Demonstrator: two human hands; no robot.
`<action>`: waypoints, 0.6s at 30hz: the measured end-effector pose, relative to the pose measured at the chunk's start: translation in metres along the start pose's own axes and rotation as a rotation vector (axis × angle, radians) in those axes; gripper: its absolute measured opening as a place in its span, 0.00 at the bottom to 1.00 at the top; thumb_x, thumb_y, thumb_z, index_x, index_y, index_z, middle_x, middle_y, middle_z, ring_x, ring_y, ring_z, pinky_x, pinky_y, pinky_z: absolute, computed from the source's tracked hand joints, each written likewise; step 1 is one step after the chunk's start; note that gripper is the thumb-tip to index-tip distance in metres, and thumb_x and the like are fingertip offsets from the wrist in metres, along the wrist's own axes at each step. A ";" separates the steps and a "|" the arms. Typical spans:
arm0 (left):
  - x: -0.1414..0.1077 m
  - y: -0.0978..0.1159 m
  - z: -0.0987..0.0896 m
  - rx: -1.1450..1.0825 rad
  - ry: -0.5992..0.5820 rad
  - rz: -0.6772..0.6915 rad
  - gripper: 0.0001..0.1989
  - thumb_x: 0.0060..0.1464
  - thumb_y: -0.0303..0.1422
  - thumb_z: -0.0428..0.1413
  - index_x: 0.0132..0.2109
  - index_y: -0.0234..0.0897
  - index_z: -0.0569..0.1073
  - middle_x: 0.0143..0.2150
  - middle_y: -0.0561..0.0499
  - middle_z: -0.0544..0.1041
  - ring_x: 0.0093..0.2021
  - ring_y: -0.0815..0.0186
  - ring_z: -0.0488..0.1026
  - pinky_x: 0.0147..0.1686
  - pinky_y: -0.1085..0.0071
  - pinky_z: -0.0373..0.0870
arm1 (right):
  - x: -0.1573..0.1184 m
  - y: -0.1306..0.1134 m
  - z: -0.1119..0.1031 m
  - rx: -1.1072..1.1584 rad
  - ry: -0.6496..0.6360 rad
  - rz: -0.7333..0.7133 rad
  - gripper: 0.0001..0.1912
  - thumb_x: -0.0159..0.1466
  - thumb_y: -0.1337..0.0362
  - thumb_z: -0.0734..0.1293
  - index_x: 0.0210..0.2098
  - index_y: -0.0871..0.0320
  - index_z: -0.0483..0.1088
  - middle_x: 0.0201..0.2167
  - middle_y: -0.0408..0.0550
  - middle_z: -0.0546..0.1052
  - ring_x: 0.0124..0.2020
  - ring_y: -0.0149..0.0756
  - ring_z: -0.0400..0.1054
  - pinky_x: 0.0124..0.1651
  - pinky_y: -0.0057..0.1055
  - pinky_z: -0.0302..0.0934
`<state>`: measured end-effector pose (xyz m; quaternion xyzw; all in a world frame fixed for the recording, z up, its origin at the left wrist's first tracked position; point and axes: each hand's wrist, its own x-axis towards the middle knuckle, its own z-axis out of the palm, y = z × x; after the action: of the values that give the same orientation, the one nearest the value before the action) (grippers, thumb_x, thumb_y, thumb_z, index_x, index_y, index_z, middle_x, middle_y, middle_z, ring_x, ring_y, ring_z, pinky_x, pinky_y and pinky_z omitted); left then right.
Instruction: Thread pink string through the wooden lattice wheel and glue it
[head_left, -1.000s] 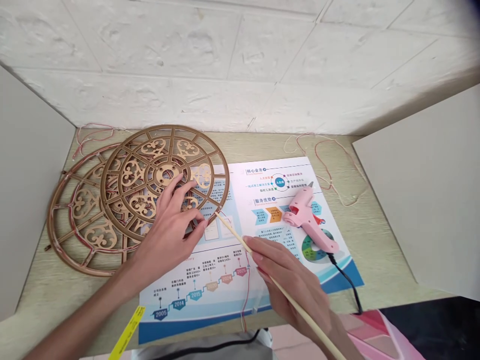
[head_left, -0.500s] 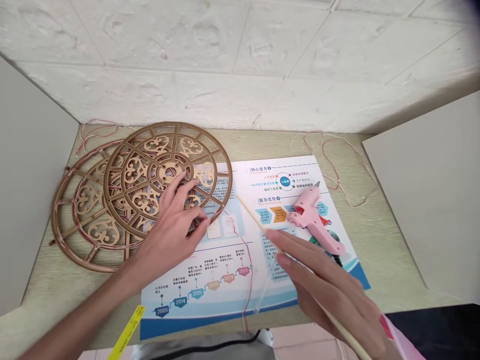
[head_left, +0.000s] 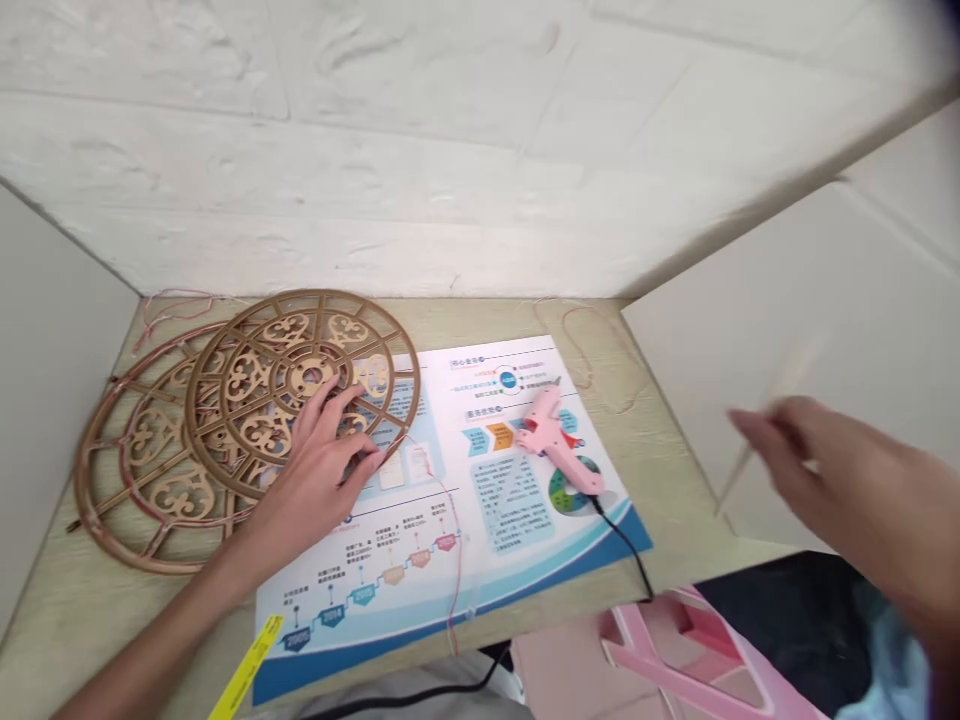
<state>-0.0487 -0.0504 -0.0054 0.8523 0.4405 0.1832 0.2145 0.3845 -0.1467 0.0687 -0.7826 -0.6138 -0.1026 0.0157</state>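
A brown round lattice panel [head_left: 255, 312] with scroll patterns overlaps a second panel [head_left: 96, 530] of the same kind beneath it. My left hand [head_left: 322, 470] lies over the upper panel's lower right part, two fingers near the hub, thumb and forefinger closed together at the rim. A thin red-and-white wire [head_left: 456, 560] trails from the rim by those fingertips across the printed sheet. Far to the right, my right hand [head_left: 840, 470] is raised and blurred, its fingers closed around a thin pale stick [head_left: 739, 470].
On the printed sheet [head_left: 420, 620] lies a pink glue gun [head_left: 555, 440], its black cord hanging over the table's front edge. Grey boards [head_left: 787, 330] flank both sides, with a white wall behind. Loose wire [head_left: 589, 350] lies at the back. Below stands a pink stool [head_left: 675, 660].
My right hand has swung right with the stick, away from the panel and sheet. The view has turned right. My left hand keeps its place on the upper panel.
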 end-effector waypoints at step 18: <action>-0.001 -0.003 0.000 0.011 0.016 0.007 0.24 0.69 0.38 0.42 0.30 0.34 0.75 0.66 0.40 0.61 0.72 0.45 0.44 0.67 0.39 0.54 | 0.058 -0.011 0.059 0.010 -0.496 0.069 0.16 0.73 0.60 0.56 0.29 0.56 0.61 0.31 0.57 0.77 0.33 0.43 0.71 0.34 0.32 0.53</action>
<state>-0.0507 -0.0498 -0.0070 0.8534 0.4404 0.1882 0.2057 0.3953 -0.0800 0.0205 -0.8043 -0.5722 0.0960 -0.1280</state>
